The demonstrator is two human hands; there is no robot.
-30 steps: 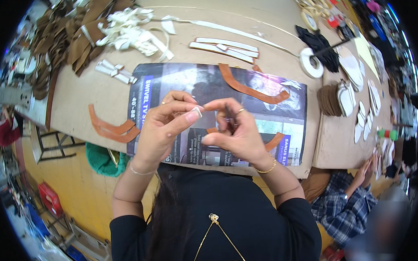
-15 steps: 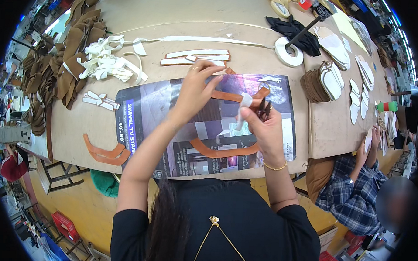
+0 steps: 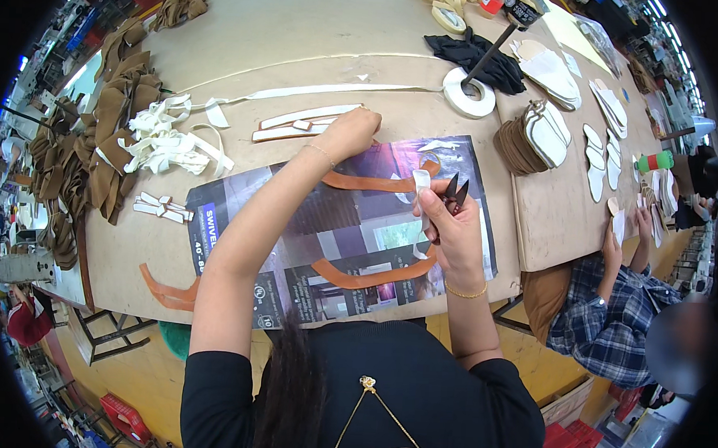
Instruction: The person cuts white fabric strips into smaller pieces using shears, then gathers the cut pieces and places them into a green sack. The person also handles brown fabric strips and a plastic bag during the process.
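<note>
My right hand (image 3: 455,228) is closed around dark thread snips (image 3: 456,193), their blades pointing up, and pinches a short white strip (image 3: 421,187) between thumb and finger. My left hand (image 3: 356,133) reaches to the right end of white strips with brown edges (image 3: 311,123); its fingertips are hidden behind the hand. A curved orange-brown strip (image 3: 369,184) lies on a dark printed cardboard sheet (image 3: 343,231), below my left hand. A second curved orange-brown strip (image 3: 364,279) lies nearer me on the sheet, with a small white piece at its right end.
Around the sheet lie an orange-brown strip (image 3: 166,290), small white strips (image 3: 163,207) and a white tangle (image 3: 170,148). White tape runs from a roll (image 3: 469,101) on a rod. Brown pieces pile up left (image 3: 120,101); a stack (image 3: 531,139) stands right. A co-worker (image 3: 611,323) sits at right.
My left hand has left the upper orange-brown strip, which now lies on the sheet, and has moved to the white strips. My right hand still holds the snips and white strip. The view has shifted.
</note>
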